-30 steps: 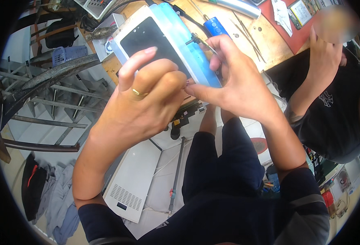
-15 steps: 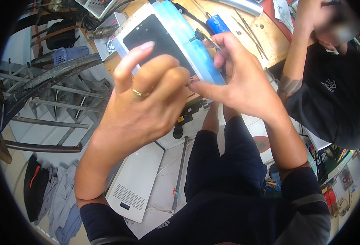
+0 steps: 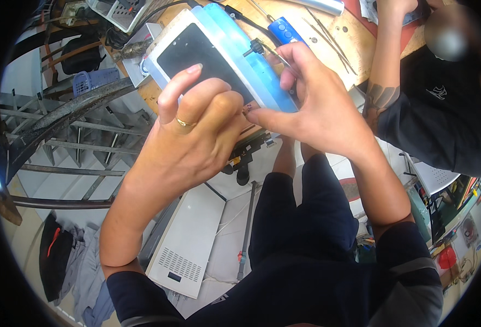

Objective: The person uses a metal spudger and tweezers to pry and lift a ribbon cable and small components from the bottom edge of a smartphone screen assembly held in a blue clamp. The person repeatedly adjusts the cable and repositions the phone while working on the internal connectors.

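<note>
My left hand (image 3: 197, 131), with a gold ring, is closed with curled fingers over the near edge of a blue-and-white machine (image 3: 267, 76) with a black top pad (image 3: 201, 53). Its fingertips meet my right thumb at a tiny pinkish piece (image 3: 248, 107); what exactly they hold is too hidden to make out. My right hand (image 3: 314, 103) is closed on a thin metal piece (image 3: 271, 53) beside a black knobbed fitting (image 3: 253, 49) on the machine's right side, its index finger bent round that piece.
The wooden bench (image 3: 355, 38) holds a blue handheld tool (image 3: 283, 29), thin metal rods (image 3: 327, 43), a silver tube (image 3: 323, 5) and a white box (image 3: 142, 71). A co-worker (image 3: 431, 120) in black stands at right. Metal stairs (image 3: 71, 141), a basket (image 3: 96, 82) and clothes (image 3: 71, 261) are at left.
The co-worker's arm has moved left and up, the hand now at the bench's red mat. My hands keep nearly the same grip; the view has shifted slightly.
</note>
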Demonstrator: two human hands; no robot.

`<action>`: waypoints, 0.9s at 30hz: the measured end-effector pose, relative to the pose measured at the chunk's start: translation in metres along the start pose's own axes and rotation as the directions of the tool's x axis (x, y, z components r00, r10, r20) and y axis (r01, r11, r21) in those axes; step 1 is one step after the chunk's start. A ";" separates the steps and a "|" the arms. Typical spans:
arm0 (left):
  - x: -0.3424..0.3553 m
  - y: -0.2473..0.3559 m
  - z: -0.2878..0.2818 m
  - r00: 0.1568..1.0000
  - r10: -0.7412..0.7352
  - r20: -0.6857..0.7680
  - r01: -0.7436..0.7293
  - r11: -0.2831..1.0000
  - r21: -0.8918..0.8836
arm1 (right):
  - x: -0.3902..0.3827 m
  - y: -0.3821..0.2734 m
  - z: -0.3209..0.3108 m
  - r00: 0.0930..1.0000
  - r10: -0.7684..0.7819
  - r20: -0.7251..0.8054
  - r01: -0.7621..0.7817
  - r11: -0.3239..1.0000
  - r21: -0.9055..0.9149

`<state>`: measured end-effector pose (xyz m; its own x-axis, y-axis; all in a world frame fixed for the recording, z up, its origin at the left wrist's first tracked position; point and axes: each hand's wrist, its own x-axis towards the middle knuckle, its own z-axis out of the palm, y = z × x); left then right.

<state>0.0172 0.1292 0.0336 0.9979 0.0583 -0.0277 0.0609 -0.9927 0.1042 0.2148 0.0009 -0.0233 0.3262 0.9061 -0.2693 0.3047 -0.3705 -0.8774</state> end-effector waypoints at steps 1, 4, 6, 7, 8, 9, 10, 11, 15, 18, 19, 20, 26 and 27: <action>0.000 -0.001 0.001 1.000 -0.011 -0.004 0.010 0.999 -0.030 | 0.000 0.000 0.000 1.000 -0.010 -0.002 0.010 1.000 0.006; -0.003 -0.006 0.007 0.999 -0.017 -0.042 0.016 0.999 -0.035 | 0.004 0.003 0.003 1.000 0.004 -0.019 -0.004 1.000 0.019; -0.010 -0.007 0.008 0.993 -0.103 -0.059 0.094 0.987 -0.130 | 0.003 0.004 0.001 0.998 0.001 -0.059 0.005 0.995 0.102; -0.015 -0.006 0.007 0.987 -0.145 -0.065 0.132 0.976 -0.175 | 0.001 0.004 -0.001 0.997 -0.001 -0.079 0.012 0.990 0.143; -0.019 -0.006 0.007 0.976 -0.193 -0.101 0.173 0.968 -0.180 | -0.001 0.003 -0.005 0.993 0.011 -0.114 0.026 0.947 0.321; -0.023 -0.005 0.008 0.961 -0.241 -0.137 0.214 0.959 -0.187 | -0.003 0.001 -0.012 0.989 0.030 -0.144 0.044 0.873 0.487; -0.027 -0.003 0.009 0.942 -0.291 -0.169 0.257 0.946 -0.197 | -0.002 0.000 -0.019 0.986 0.015 -0.164 0.081 0.819 0.568; -0.032 0.000 0.009 0.925 -0.334 -0.180 0.287 0.927 -0.241 | -0.001 -0.003 -0.025 0.974 -0.088 -0.208 0.185 0.840 0.510; -0.042 0.018 0.012 0.900 -0.408 -0.157 0.342 0.880 -0.329 | 0.001 -0.019 -0.038 0.918 -0.362 -0.163 0.396 0.860 0.323; -0.045 0.027 0.013 0.895 -0.413 -0.171 0.341 0.878 -0.336 | 0.000 -0.031 -0.026 0.949 -0.314 -0.026 0.286 0.823 0.491; -0.045 0.028 0.013 0.895 -0.411 -0.176 0.341 0.882 -0.324 | 0.001 -0.034 -0.020 0.958 -0.287 0.012 0.247 0.843 0.477; -0.045 0.028 0.012 0.893 -0.411 -0.183 0.343 0.885 -0.315 | -0.001 -0.037 -0.014 0.972 -0.226 0.064 0.166 0.852 0.496; -0.047 0.031 0.006 0.902 -0.408 -0.140 0.363 0.893 -0.267 | 0.006 -0.034 -0.003 0.983 -0.104 0.154 0.035 0.917 0.396; -0.047 0.031 0.007 0.902 -0.405 -0.149 0.361 0.897 -0.254 | 0.007 -0.033 -0.004 0.981 -0.110 0.158 0.045 0.928 0.369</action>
<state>-0.0280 0.0946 0.0316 0.8788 0.4704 0.0807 0.4202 -0.8428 0.3363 0.2103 0.0194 0.0055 0.1453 0.9622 -0.2302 -0.0327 -0.2279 -0.9731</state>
